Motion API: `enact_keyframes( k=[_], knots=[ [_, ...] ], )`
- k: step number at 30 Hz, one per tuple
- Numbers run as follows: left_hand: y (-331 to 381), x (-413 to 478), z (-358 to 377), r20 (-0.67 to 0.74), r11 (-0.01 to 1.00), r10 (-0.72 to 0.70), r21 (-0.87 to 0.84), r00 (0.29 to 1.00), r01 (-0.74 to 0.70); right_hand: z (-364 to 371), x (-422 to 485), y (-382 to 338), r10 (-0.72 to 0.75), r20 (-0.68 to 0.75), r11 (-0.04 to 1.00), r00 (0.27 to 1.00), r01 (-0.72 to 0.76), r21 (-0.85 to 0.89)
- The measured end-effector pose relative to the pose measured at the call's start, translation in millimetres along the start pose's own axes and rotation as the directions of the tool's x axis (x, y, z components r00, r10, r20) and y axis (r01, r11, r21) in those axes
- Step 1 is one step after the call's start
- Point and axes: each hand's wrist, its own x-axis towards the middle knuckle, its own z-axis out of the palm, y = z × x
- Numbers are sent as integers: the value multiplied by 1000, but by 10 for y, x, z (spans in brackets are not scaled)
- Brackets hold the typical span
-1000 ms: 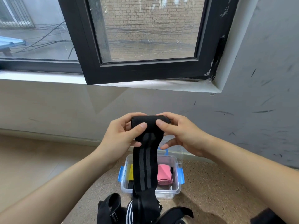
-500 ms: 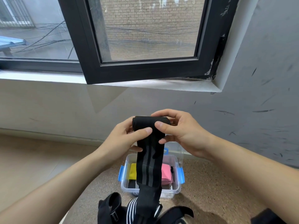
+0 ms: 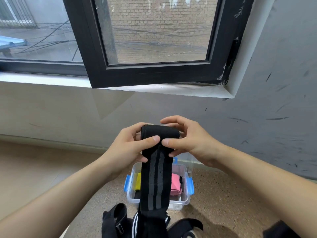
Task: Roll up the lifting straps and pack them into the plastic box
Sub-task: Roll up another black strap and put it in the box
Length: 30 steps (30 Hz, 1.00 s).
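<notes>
Holding a black elastic lifting strap w/ two grey stripes [image 3: 157, 177] in the air, both hands work at its top end, where it's wound into a short fat roll. L hand [image 3: 130, 145] grips the roll's left side: thumb pressed on the front, fingers curled behind. R hand [image 3: 187, 141] grips the right side the same way, thumb on the front and lower fingers tucked under, w/ the index finger arched over the top. The two thumb tips sit just beside each other at mid-roll.

The unrolled rest of the strap hangs straight down. Its lower end reaches a heap of loose black webbing straps [image 3: 116, 222] at the bottom edge of view. One strap there has white stripes [image 3: 135, 225].

Directly below the hands, a clear plastic box w/ blue side latches [image 3: 176, 205] sits open on the speckled brown floor [image 3: 214, 203], near the grey scuffed wall [image 3: 274, 117]. Inside the box are a pink rolled strap [image 3: 175, 184] on the right, a yellow one [image 3: 138, 182] on the left, and sth dark below the yellow. The hanging strap hides the box's middle.

Above, a black-framed window sash [image 3: 96, 48] stands open over a pale sill [image 3: 171, 90]; a brick wall and cables show outside.
</notes>
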Motion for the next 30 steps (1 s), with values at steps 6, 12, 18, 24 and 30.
enact_keyframes(
  k=[6, 12, 18, 24, 30],
  knots=[
    [-19, 3, 12, -1, 996, 94, -11, 996, -94, 4, 26, 2, 125, 71, 976, 990, -136, 169],
    [-60, -2, 47, -44, 989, 143, 48, 989, -141, -51, 46, -63, 57, 48, 997, 997, -60, 56],
    [-52, -1, 61, -25, 983, 159, 100, 987, -155, -55, 47, -71, 4, -1, 1000, 1000, -4, 21],
    [8, -3, -3, 114, 998, -58, -13, 992, 60, -66, 1, -58, -90, -74, 995, 993, 93, 44],
    [17, -6, -2, 103, 994, -101, -39, 989, 106, -44, 2, -16, -162, -48, 987, 986, 163, 17]
  ],
)
